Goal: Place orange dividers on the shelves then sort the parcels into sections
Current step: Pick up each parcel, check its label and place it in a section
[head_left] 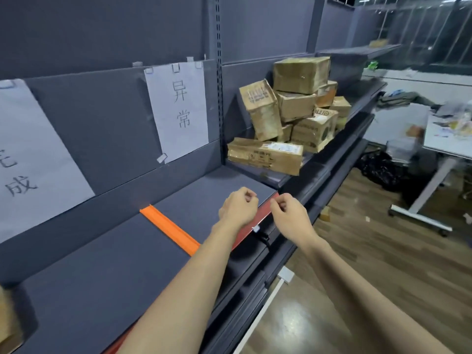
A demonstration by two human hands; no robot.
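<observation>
Grey shelf, long run, two bays. One orange divider already lies flat across the near bay, back panel to front edge, its front end hidden under the left forearm. Parcels all heaped in the far bay, a loose stack of taped brown cartons, one flat carton at the front; none sorted yet.

Both hands hover over the shelf's front lip, near the red edge strip. Left hand and right hand: fingers loosely curled, tips close to thumbs; cannot tell if either pinches anything small. No second divider in view.

Paper signs clipped to the back panel mark sections.

Judgement: dividers stage looks partly done. For the next divider, set it square to the back panel, parallel to the first, pressed fully flat, and positioned so each sign sits over its own section. Lift the leaning cartons from the top of the heap down.
</observation>
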